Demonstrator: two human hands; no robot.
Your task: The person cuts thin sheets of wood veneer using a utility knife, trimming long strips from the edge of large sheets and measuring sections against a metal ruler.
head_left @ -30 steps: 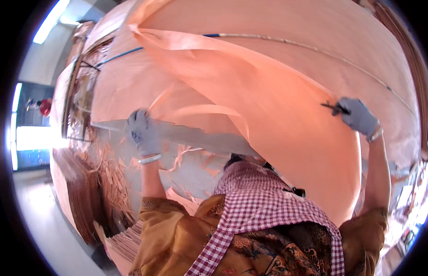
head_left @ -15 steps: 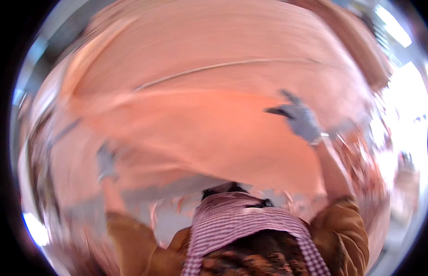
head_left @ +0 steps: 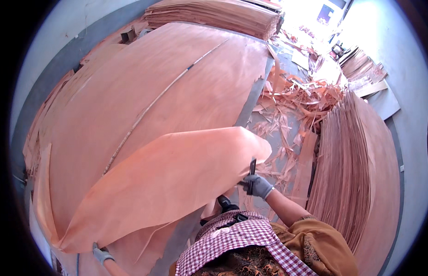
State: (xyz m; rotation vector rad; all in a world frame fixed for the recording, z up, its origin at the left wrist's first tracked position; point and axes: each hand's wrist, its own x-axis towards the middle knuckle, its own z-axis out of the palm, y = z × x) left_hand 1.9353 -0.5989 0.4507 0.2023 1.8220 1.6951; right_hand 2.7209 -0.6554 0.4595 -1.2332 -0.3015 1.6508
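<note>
A large reddish wood veneer sheet is lifted and curled in front of me, its near edge between my hands. At its lower left edge, my gloved left hand is closed with the fingertips on the veneer. My gloved right hand is closed round a black knife, which points up beside the sheet's right end. Whether that hand also pinches the veneer is hard to make out. Beneath lies a broad stack of veneer with a long thin stick across it.
On the right, many veneer sheets stand on edge in a thick bundle. Torn veneer strips litter the grey floor between bundle and stack. Another veneer pile sits at the far end, with a wall on the left.
My view has swung and sharpened, showing more of the room. The veneer sheet, low and flatter before, is now raised and curled. My left hand, blurred earlier, is at the sheet's edge.
</note>
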